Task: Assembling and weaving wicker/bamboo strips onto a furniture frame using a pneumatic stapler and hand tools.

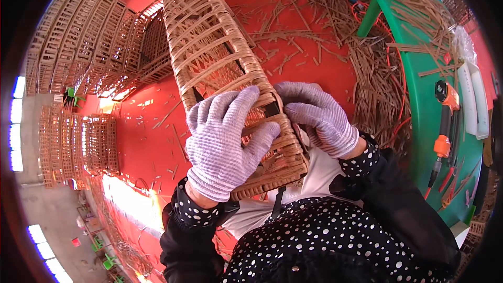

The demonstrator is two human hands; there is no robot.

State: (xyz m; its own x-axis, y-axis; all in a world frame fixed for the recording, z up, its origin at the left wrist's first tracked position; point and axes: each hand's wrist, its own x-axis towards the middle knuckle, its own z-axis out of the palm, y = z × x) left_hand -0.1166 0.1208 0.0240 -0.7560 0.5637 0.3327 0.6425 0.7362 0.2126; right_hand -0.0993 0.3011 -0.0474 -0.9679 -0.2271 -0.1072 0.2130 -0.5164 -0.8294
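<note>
"Hands first: what are they on?"

"Left hand (222, 141), in a striped glove, lies spread over the woven basket (241, 55); right hand (322, 118) bends against its right edge. I can't tell how firmly either grips."

"Where's the basket?"

"Its near end is at the person's lap, the rest stretching away above a red floor (139, 149) littered with strips (369, 68)."

"And the right side?"

"Green surface (419, 126), carrying more strips, an orange-and-black tool (443, 145) and a white plastic tray (468, 99)."

"The left?"

"Stacked woven frames (78, 36), then a grey wall (32, 139) with bright windows (17, 126)."
</note>
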